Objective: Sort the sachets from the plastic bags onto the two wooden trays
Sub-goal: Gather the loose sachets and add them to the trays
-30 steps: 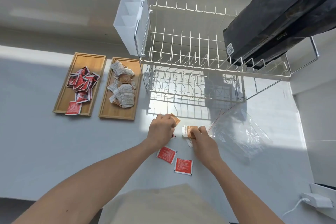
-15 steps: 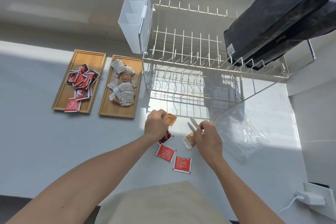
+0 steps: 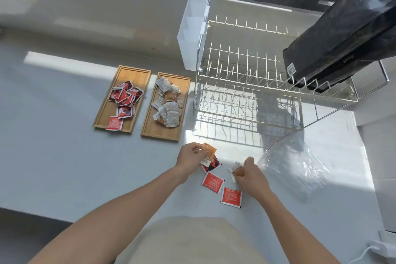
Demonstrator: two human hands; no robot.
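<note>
Two wooden trays lie side by side at the left: the left tray [image 3: 126, 75] carries a heap of red sachets [image 3: 124, 97], the right tray [image 3: 182, 83] a heap of white and orange sachets [image 3: 168, 106]. My left hand [image 3: 189, 157] pinches an orange sachet [image 3: 209, 152] above a red-black sachet [image 3: 213, 164] on the counter. My right hand [image 3: 249, 174] grips another orange and white sachet [image 3: 236, 169]. Two red sachets [image 3: 212, 182] [image 3: 231, 196] lie flat just in front of my hands. An empty clear plastic bag [image 3: 293, 163] lies to the right.
A two-tier wire dish rack [image 3: 246, 83] stands behind my hands, with a white cutlery holder [image 3: 191, 34] on its left end and a black bag [image 3: 342, 36] leaning on its right end. A white charger [image 3: 383, 251] lies at the lower right.
My left hand has lifted its orange sachet, uncovering the red-black sachet. My right hand has picked its orange and white sachet up off the counter. The camera view has tilted up.
</note>
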